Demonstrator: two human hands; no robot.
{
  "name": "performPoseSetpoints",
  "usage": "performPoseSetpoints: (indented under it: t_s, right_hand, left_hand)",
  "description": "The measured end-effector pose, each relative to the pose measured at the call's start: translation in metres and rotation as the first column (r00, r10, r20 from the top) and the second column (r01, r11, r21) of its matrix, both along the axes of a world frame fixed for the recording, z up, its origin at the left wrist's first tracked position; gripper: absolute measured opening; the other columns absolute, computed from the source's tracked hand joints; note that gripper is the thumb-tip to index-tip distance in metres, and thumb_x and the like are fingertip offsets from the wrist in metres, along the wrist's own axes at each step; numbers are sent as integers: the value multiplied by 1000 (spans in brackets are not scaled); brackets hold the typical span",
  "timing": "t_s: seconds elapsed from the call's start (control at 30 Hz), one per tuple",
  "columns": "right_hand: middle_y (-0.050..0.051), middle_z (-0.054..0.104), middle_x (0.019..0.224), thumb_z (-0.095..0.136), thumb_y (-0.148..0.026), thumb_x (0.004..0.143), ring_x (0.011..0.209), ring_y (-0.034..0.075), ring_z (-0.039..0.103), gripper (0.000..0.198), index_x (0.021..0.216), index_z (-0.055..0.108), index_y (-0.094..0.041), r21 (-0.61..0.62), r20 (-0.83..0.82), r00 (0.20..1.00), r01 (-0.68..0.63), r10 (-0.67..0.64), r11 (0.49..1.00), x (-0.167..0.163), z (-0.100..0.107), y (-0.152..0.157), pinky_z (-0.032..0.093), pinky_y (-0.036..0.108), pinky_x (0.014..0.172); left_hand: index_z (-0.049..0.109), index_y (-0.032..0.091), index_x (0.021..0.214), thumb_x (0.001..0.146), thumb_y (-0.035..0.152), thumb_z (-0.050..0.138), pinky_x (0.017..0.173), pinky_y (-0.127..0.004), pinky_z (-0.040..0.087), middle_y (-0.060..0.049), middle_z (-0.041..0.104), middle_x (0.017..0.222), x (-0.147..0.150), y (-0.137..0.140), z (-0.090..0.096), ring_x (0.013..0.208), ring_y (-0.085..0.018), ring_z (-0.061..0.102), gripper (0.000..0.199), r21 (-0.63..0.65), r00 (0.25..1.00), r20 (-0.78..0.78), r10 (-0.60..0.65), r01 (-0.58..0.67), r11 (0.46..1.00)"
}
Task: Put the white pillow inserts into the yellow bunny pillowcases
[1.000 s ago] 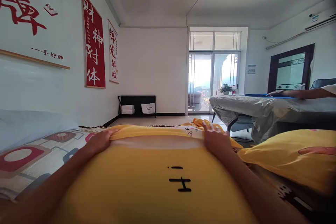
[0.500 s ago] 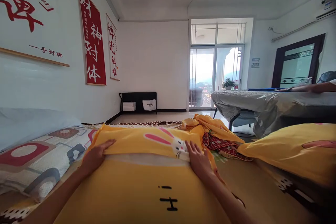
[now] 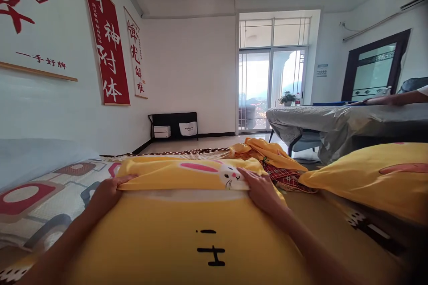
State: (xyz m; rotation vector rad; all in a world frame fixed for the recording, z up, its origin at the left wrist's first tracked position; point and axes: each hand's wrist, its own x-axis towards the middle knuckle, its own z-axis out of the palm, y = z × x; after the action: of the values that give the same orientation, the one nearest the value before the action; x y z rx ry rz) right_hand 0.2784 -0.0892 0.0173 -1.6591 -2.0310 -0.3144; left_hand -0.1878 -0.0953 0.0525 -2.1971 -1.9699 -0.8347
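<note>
A yellow pillowcase point(image 3: 160, 231) printed with black "Hi" letters lies right in front of me, spread over what looks like a pillow. Along its far end runs a yellow flap point(image 3: 157, 171) with a white rabbit face and pink ears. Between flap and letters a pale strip shows. My left hand point(image 3: 109, 193) is closed on the flap's left edge, its fingertips on top of the cloth. At the right edge, beside the rabbit face, my right hand point(image 3: 262, 189) grips the pillowcase; its thumb side is partly hidden.
A patterned pillow point(image 3: 47, 196) lies to the left, a plump yellow pillow point(image 3: 371, 178) to the right. Crumpled yellow cloth point(image 3: 267, 153) and red plaid fabric point(image 3: 287, 178) lie beyond my right hand. Another person's arm point(image 3: 397, 99) rests on a covered table point(image 3: 301, 116).
Both hands have moved slightly apart, pulling the flap wider and straighter. My right fingers have gone from lying spread to bent around the edge. The view has shifted a little.
</note>
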Motion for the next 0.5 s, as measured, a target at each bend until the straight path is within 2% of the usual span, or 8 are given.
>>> performPoseSetpoints:
  t_s: [0.07, 0.1, 0.17, 0.2, 0.27, 0.37, 0.43, 0.5]
  right_hand:
    - [7, 47, 142, 34, -3, 71, 131, 20, 42, 70, 138, 46, -19, -150, -32, 999, -19, 15, 989, -6, -52, 1, 32, 38, 101]
    - [8, 45, 143, 34, -3, 70, 132, 19, 40, 71, 139, 45, -17, -188, -59, 998, -2, -9, 982, -8, -72, 1, 33, 37, 101]
    - [8, 43, 144, 35, -5, 72, 133, 19, 39, 69, 139, 45, -17, -209, -73, 997, 1, -16, 978, -12, -96, 1, 32, 37, 103]
    - [7, 43, 144, 35, -6, 72, 133, 19, 39, 69, 139, 44, -17, -201, -72, 997, 0, -15, 980, -12, -99, 0, 31, 38, 104]
    - [7, 43, 144, 35, -5, 71, 134, 19, 38, 70, 139, 45, -18, -183, -62, 998, 1, -12, 983, -12, -92, -3, 30, 38, 105]
    - [7, 45, 143, 37, -3, 69, 132, 19, 40, 70, 137, 47, -17, -184, -66, 997, 21, -34, 983, -8, -72, -10, 30, 37, 104]
    - [7, 53, 136, 36, -1, 69, 126, 19, 47, 65, 130, 55, -17, -164, -63, 998, 19, -30, 986, -4, -59, -16, 32, 35, 101]
    - [8, 63, 124, 37, 0, 69, 116, 20, 54, 60, 121, 61, -18, -117, -45, 998, 38, -44, 992, 0, -42, -21, 35, 34, 97]
  left_hand:
    - [71, 21, 111, 66, 27, 41, 100, -30, 44, -1, 63, 122, 0, -1, -57, 118, -24, 57, 54, -99, 995, 85, -59, 68, 993]
    - [70, 21, 112, 66, 29, 41, 99, -30, 45, -1, 61, 123, -1, -1, -82, 118, -24, 57, 55, -76, 991, 131, -39, 50, 996]
    - [70, 27, 112, 65, 30, 40, 101, -32, 44, 4, 60, 123, -4, 1, -116, 120, -23, 55, 56, -32, 985, 172, -22, 28, 999]
    - [71, 28, 109, 64, 30, 39, 103, -32, 43, 6, 61, 122, -6, 3, -123, 121, -23, 54, 56, -9, 983, 178, -33, 35, 999]
    - [74, 29, 101, 61, 29, 40, 104, -32, 41, 7, 65, 118, -10, 5, -117, 119, -24, 56, 53, -12, 984, 163, -66, 69, 998]
    - [76, 30, 95, 56, 28, 42, 101, -33, 44, 6, 71, 103, -12, 2, -89, 113, -26, 60, 52, -50, 986, 152, -67, 75, 996]
    - [76, 32, 96, 54, 27, 42, 101, -33, 46, 7, 73, 97, -10, -5, -75, 110, -26, 62, 55, -48, 980, 189, -58, 68, 996]
    - [75, 33, 98, 55, 25, 42, 101, -34, 47, 9, 71, 103, -11, -16, -69, 110, -26, 62, 55, -16, 964, 262, -38, 43, 999]
